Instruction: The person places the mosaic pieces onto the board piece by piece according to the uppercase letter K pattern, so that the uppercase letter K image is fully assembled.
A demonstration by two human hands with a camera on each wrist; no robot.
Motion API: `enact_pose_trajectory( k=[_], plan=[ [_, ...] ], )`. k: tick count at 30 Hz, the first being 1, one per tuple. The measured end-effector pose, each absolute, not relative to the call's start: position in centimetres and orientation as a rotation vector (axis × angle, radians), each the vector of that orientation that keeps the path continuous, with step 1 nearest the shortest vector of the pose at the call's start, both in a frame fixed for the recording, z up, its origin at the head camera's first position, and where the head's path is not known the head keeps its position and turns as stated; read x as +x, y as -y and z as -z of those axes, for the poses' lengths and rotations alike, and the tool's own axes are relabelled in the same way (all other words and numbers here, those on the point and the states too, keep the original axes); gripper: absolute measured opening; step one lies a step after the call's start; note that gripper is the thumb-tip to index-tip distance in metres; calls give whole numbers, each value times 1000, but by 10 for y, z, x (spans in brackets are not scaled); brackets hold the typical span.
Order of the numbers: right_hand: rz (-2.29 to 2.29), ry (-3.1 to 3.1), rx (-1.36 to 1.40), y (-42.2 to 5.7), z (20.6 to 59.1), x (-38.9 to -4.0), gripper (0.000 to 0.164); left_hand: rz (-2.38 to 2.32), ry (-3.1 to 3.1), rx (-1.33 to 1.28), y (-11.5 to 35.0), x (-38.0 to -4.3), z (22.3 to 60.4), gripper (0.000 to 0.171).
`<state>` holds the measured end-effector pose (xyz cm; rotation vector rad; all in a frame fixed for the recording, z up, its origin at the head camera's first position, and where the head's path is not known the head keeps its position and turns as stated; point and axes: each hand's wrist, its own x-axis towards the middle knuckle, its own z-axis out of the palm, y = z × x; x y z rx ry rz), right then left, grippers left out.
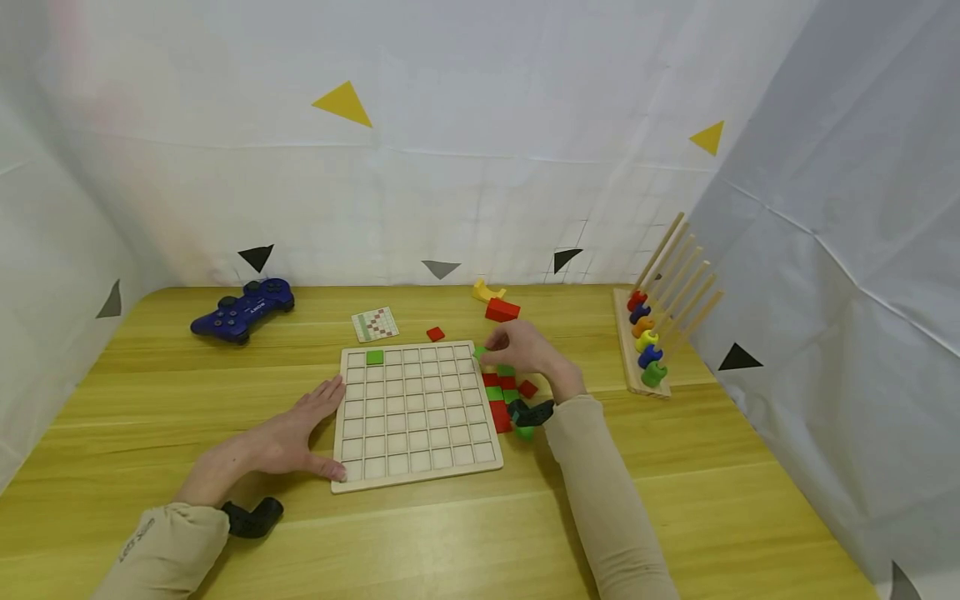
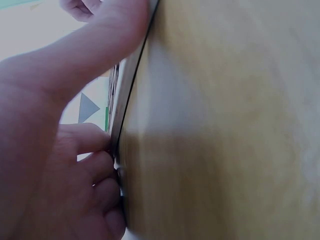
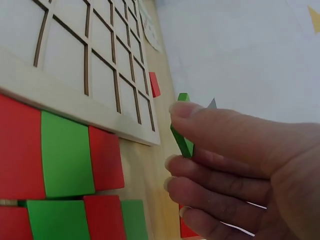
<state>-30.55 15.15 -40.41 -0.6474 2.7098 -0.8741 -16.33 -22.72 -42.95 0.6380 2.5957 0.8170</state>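
A pale wooden grid board (image 1: pixel 416 410) lies on the table, one green square tile (image 1: pixel 374 357) set in its top row. My left hand (image 1: pixel 288 435) rests at the board's left edge, fingers straight and thumb at the lower corner; the left wrist view shows the fingertips (image 2: pixel 114 220) against that edge. Beyond the board's upper right corner, my right hand (image 1: pixel 525 348) pinches a green tile (image 3: pixel 183 142) between thumb and fingers, held on edge. Below that hand, red and green tiles (image 3: pixel 67 155) lie in rows along the board's right side.
A patterned card (image 1: pixel 375 324) and a loose red tile (image 1: pixel 436 334) lie behind the board. Farther back are a red block (image 1: pixel 502 310) and a yellow curved piece (image 1: pixel 487 290). A blue game controller (image 1: pixel 243 311) sits at left, a peg stand with colored rings (image 1: pixel 647 342) at right.
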Motion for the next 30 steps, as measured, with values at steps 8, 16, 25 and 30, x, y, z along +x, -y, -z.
enact_pose_trajectory(
  k=[8,16,25,30],
  plan=[
    [911,-2715,-677,-141,394,-297,23,-824,-2582,631,225,-164,429,127],
    [880,-2678,-805,-100,375,-284,22,-829,-2591,638,226,-162,429,127],
    [731,-2709,-999,-48,370,-276,24,-814,-2596,637,226,-163,428,126],
    [711,-2732,-1072,-25,369,-269,25,-799,-2595,615,225,-164,428,125]
  ],
)
